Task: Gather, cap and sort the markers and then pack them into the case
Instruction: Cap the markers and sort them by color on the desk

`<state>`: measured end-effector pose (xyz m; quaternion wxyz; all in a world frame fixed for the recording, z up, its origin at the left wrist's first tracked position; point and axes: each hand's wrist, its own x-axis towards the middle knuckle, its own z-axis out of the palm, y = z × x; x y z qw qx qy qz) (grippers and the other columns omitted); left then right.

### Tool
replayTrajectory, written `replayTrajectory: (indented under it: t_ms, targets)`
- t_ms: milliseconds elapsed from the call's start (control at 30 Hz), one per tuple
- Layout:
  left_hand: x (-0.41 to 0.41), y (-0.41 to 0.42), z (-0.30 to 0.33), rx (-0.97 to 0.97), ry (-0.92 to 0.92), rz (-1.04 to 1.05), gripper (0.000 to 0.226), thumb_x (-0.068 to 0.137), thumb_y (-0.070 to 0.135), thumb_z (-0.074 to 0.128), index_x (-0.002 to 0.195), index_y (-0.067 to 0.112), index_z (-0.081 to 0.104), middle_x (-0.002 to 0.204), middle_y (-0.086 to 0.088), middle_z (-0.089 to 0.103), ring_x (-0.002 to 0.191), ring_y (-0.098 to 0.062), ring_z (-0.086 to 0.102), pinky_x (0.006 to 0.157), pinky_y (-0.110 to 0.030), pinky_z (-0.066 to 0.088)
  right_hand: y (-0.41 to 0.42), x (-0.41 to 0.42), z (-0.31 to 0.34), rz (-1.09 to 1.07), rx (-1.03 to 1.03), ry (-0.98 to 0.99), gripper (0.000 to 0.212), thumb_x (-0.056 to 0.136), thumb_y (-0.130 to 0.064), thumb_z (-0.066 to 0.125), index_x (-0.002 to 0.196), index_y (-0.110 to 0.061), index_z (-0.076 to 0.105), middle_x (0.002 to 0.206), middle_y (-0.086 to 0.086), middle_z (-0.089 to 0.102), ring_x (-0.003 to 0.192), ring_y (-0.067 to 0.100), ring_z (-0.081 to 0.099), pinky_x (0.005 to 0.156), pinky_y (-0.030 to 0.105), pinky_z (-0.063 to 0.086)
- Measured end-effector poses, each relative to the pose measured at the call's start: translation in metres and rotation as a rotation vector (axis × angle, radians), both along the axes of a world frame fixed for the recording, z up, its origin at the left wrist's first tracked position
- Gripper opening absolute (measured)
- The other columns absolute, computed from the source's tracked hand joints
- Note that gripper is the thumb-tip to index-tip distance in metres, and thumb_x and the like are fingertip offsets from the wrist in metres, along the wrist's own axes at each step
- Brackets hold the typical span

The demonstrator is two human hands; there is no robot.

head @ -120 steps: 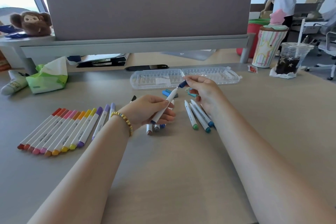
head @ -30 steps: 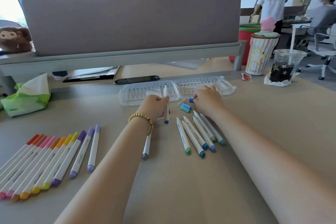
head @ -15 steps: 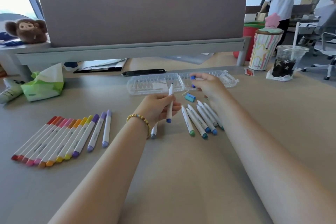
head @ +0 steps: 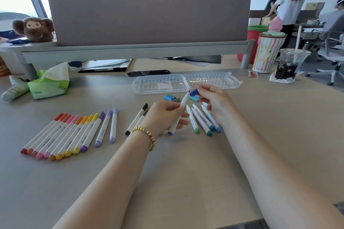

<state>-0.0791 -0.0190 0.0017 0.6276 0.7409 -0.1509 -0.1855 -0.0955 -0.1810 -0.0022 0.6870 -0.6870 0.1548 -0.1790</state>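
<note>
Holding a white-barrelled blue marker [head: 177,116] tilted above the desk [head: 186,182], the left hand [head: 163,117] has its fingers curled round the lower barrel, uncapped tip pointing up and away toward the right hand [head: 214,102]. The right hand pinches a blue cap [head: 194,92] between thumb and fingertips, just beside the marker's tip; whether cap and tip touch is not clear. Below the right hand lie four capless green and blue markers [head: 202,121] side by side, tips toward the case. Loose caps [head: 172,98] sit between the hands and the clear case [head: 186,83], which lies open, both halves flat, at the far side of the working area. Two dark markers [head: 136,119] lie just left of the left wrist, partly hidden by it. Further left, a fanned row of capped markers [head: 63,134], red through purple, lies touching one another, with two lilac ones slightly apart. Bare desk surface stretches under both forearms to the near edge and to the right of the right arm. A tissue pack [head: 49,82] sits far left, an iced drink cup [head: 290,66] far right, both well apart from the hands.
</note>
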Motion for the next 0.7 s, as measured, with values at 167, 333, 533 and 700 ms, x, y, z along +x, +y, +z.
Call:
replayTrajectory:
  t_ms: [167, 333, 533, 700]
  targets:
    - [-0.001, -0.002, 0.0, 0.042, -0.018, -0.023, 0.02, 0.091, 0.02, 0.06, 0.108, 0.011, 0.064, 0.081, 0.001, 0.071, 0.061, -0.006, 0.068, 0.058, -0.02, 0.057, -0.003, 0.0, 0.003, -0.027, 0.019, -0.044, 0.013, 0.091, -0.019, 0.058, 0.083, -0.026, 0.067, 0.083, -0.011, 0.07, 0.072, 0.006, 0.05, 0.063, 0.022, 0.032]
    - [-0.001, -0.001, -0.001, 0.066, -0.042, -0.02, 0.015, 0.091, 0.019, 0.06, 0.104, 0.013, 0.064, 0.08, 0.002, 0.07, 0.057, -0.004, 0.067, 0.058, -0.018, 0.057, -0.001, -0.001, 0.002, 0.01, -0.045, -0.034, 0.013, 0.091, -0.021, 0.058, 0.085, -0.026, 0.069, 0.091, -0.008, 0.072, 0.077, 0.007, 0.051, 0.067, 0.022, 0.034]
    - [0.001, 0.001, -0.002, 0.099, -0.059, 0.011, 0.019, 0.092, 0.018, 0.058, 0.107, 0.008, 0.064, 0.075, 0.001, 0.068, 0.052, 0.0, 0.064, 0.053, -0.013, 0.053, 0.01, -0.001, -0.001, 0.073, -0.182, 0.005, 0.014, 0.093, -0.021, 0.057, 0.094, -0.025, 0.07, 0.1, -0.006, 0.07, 0.087, 0.008, 0.056, 0.068, 0.019, 0.04]
    - [0.001, -0.001, -0.002, 0.144, -0.07, 0.059, 0.018, 0.094, 0.015, 0.054, 0.105, 0.004, 0.063, 0.071, -0.002, 0.065, 0.055, -0.004, 0.062, 0.055, -0.017, 0.056, 0.025, -0.002, 0.001, 0.055, -0.405, -0.007, 0.022, 0.097, -0.019, 0.049, 0.105, -0.018, 0.07, 0.101, -0.012, 0.063, 0.096, 0.003, 0.054, 0.083, 0.017, 0.041]
